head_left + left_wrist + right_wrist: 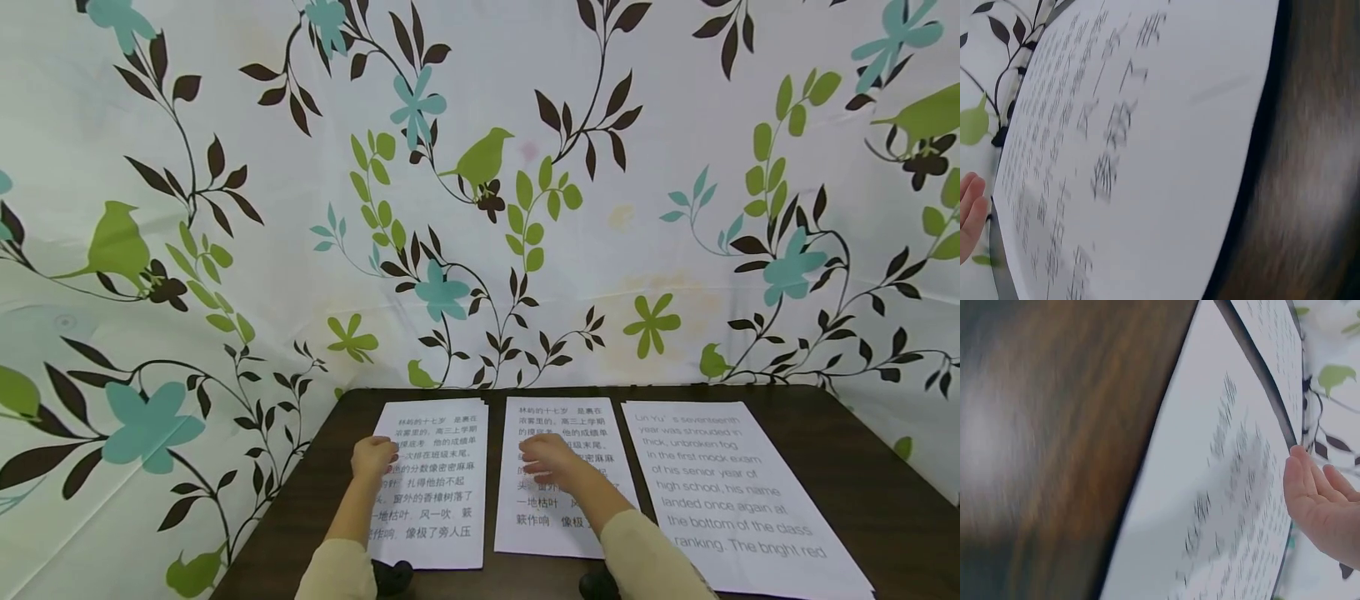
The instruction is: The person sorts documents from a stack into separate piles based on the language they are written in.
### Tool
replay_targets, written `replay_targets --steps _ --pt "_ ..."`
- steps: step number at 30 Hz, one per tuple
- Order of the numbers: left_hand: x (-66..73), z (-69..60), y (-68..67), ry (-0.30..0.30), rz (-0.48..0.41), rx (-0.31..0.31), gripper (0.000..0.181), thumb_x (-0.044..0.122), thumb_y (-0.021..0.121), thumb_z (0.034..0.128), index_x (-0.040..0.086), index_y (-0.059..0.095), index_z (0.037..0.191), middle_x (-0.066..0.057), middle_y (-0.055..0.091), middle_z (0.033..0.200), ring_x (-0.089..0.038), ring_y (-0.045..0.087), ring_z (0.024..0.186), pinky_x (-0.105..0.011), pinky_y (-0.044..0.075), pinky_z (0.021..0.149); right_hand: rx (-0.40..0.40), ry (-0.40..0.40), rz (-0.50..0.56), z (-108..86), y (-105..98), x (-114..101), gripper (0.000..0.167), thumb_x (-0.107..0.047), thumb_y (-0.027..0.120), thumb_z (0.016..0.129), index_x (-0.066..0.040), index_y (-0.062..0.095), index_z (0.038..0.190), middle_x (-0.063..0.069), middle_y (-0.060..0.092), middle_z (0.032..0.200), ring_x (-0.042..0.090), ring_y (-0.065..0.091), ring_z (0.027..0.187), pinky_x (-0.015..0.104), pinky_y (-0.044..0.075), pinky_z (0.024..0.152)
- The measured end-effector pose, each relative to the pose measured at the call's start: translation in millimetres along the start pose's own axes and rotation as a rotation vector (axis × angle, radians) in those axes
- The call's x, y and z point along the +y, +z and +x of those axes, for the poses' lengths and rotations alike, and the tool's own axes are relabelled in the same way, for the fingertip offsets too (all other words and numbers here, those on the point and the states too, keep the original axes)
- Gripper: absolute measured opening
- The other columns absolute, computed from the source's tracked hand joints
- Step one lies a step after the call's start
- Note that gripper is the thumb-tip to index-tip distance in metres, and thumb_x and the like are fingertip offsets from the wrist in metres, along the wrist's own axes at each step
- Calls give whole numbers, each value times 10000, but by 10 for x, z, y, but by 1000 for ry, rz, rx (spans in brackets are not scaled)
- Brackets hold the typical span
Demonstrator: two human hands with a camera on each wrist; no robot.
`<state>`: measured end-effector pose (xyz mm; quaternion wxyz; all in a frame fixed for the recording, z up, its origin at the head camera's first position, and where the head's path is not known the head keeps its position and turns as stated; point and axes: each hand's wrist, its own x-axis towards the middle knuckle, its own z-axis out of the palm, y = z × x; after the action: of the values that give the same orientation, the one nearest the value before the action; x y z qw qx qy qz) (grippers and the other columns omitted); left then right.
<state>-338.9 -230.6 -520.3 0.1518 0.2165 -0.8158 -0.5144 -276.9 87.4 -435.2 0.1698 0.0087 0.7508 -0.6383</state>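
Three stacks of printed white paper lie side by side on a dark brown table. My left hand [373, 457] is over the left edge of the left paper stack [438, 552], which bears Chinese text; its fingers point inward and hold nothing. Above the upper part of the middle paper stack [525, 535], also in Chinese, hovers my right hand [553, 461]. In the right wrist view the right-hand fingers [1300, 481] are extended and slightly bent, with nothing between them. Only a few left-hand fingers [971, 200] show in the left wrist view, fairly straight.
To the right lies a larger-looking paper stack [738, 487] with English text. The dark table [817, 442] ends at the back against a white cloth [570, 250] patterned with birds, leaves and flowers. Small black objects [393, 577] sit beneath the wrists.
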Motion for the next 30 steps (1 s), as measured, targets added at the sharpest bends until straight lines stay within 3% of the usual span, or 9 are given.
replay_targets --steps 8,15,23,30 --pt "283 -215 374 7 -75 -130 355 119 597 746 -41 534 1057 -156 566 916 -227 585 738 -297 484 602 106 29 -20 -17 -349 -22 459 -223 524 833 84 429 1161 246 495 1071 328 518 924 416 441 746" --pt "1080 -965 269 -44 -133 -278 373 49 563 758 -127 483 1077 -205 557 919 -305 568 826 -358 472 700 135 42 -13 -75 -635 12 495 -231 496 853 88 363 1208 274 441 1139 370 468 1001 422 423 784" --pt "1183 -1105 568 -8 -186 -338 342 16 567 737 -150 501 1029 -207 573 860 -321 583 780 -367 486 661 194 43 7 -135 -926 67 525 -222 486 855 104 321 1232 296 409 1156 388 442 1025 427 415 795" --pt "1220 -1178 730 -5 -206 -383 325 12 583 730 -141 504 1005 -172 567 814 -274 579 725 -358 487 646 207 36 3 -151 -1090 105 549 -252 514 839 113 339 1210 293 416 1137 379 457 1001 411 426 778"
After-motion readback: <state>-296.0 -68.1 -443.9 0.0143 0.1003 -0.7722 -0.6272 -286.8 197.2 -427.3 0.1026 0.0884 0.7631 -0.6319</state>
